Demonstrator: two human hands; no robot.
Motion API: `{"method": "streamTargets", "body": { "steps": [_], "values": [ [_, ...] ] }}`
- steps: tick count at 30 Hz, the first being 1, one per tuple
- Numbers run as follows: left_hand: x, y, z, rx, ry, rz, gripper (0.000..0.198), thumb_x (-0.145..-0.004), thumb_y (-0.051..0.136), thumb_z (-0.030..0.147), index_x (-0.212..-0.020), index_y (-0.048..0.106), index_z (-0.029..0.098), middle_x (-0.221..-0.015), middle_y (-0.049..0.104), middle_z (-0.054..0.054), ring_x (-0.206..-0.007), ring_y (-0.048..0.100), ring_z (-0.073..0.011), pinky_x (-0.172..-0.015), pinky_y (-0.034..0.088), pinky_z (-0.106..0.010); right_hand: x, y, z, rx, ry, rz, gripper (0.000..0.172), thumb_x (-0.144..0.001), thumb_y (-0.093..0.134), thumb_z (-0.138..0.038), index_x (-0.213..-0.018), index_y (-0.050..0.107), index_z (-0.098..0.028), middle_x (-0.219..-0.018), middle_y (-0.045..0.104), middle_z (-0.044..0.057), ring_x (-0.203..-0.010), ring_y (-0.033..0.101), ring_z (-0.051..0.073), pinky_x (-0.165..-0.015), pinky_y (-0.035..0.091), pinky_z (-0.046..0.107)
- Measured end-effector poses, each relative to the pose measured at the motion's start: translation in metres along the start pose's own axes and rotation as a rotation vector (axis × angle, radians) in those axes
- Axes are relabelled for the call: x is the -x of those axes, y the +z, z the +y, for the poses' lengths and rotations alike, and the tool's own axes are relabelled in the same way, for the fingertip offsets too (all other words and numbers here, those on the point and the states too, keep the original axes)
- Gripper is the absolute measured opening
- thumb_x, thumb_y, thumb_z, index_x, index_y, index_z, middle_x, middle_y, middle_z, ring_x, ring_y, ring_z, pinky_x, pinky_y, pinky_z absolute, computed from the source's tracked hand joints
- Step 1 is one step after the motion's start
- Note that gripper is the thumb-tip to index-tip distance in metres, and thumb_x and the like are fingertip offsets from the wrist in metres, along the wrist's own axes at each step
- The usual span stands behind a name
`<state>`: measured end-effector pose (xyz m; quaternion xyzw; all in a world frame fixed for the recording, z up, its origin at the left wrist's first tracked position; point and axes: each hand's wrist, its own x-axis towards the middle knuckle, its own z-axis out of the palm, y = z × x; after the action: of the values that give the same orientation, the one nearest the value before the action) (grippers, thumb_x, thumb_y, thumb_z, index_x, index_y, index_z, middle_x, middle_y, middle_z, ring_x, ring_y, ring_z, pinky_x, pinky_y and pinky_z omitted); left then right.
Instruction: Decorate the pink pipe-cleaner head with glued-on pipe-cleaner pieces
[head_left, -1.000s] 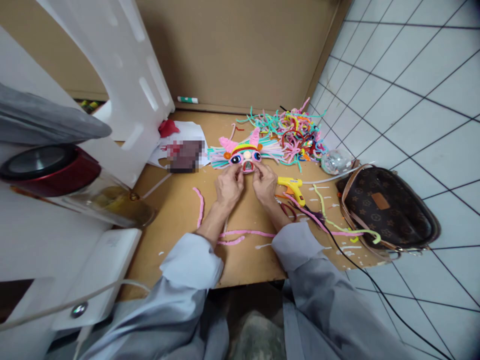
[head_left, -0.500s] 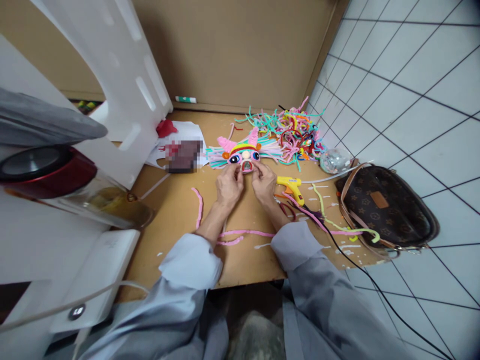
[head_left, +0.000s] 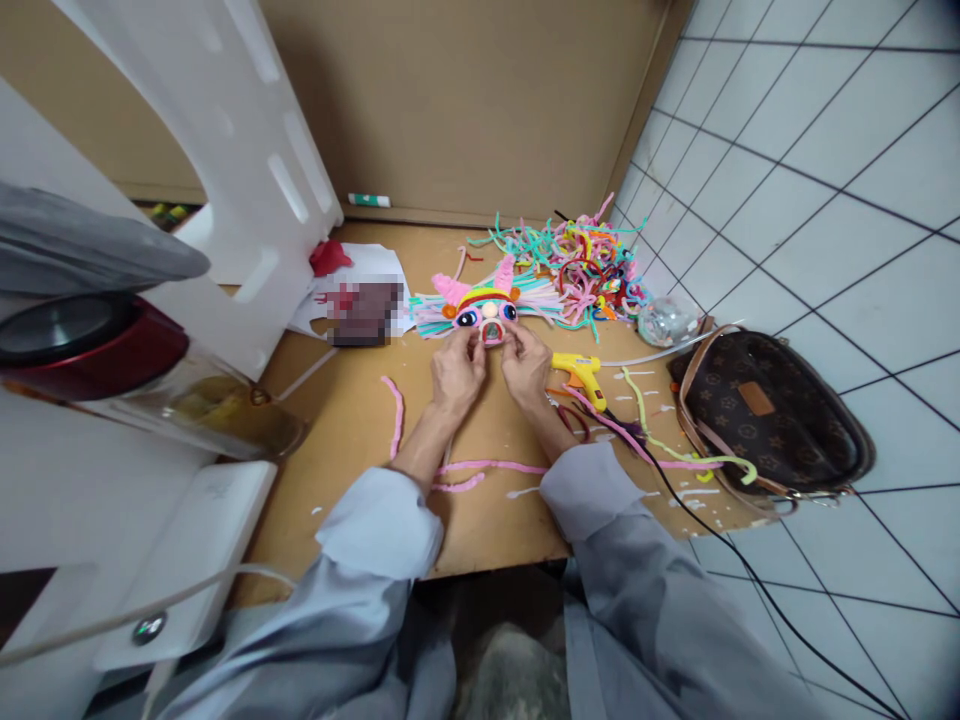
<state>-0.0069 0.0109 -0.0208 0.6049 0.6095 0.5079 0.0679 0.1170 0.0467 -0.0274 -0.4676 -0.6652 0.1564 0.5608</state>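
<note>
A brown patterned bag (head_left: 772, 412) sits at right beside the tiled wall (head_left: 795, 140); at left, a red-topped clear bottle (head_left: 217, 408), a white device (head_left: 196, 535) nearer; a green-and-white marker (head_left: 369, 200) lies far.

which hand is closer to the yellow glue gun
Right. The right hand is just left of the glue gun; the left hand is farther left, beyond it.

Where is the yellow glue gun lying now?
In the head view, the yellow glue gun lies on the table, right of the right hand, left of the brown handbag.
</note>
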Motion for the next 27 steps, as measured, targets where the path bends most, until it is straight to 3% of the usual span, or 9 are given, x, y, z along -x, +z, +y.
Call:
{"method": "streamTargets", "body": {
  "steps": [18, 27],
  "values": [
    [-0.0023, 0.0026, 0.0006, -0.066, 0.044, 0.044, 0.010, -0.089, 0.052, 0.026, -0.086, 0.061, 0.021, -0.079, 0.068, -0.006, -0.073, 0.061, -0.0191, -0.072, 0.049, -0.031, 0.0000, 0.0016, 0.0011, -0.013, 0.028, -0.002, 0.032, -0.089, 0.052, -0.016, -0.109, 0.076, -0.022, -0.107, 0.080, 0.007, -0.100, 0.074, 0.022, -0.096, 0.057, 0.035],
    [-0.0032, 0.0004, 0.0027, -0.045, 0.022, 0.012, 0.007, -0.088, 0.053, 0.023, -0.087, 0.060, 0.021, -0.081, 0.068, -0.007, -0.075, 0.062, -0.0198, -0.075, 0.050, -0.032, 0.0003, 0.0008, 0.0000, -0.005, 0.014, -0.043, 0.038, -0.088, 0.048, -0.011, -0.112, 0.076, -0.022, -0.106, 0.080, 0.006, -0.092, 0.074, 0.020, -0.093, 0.058, 0.034]
  ]
}}
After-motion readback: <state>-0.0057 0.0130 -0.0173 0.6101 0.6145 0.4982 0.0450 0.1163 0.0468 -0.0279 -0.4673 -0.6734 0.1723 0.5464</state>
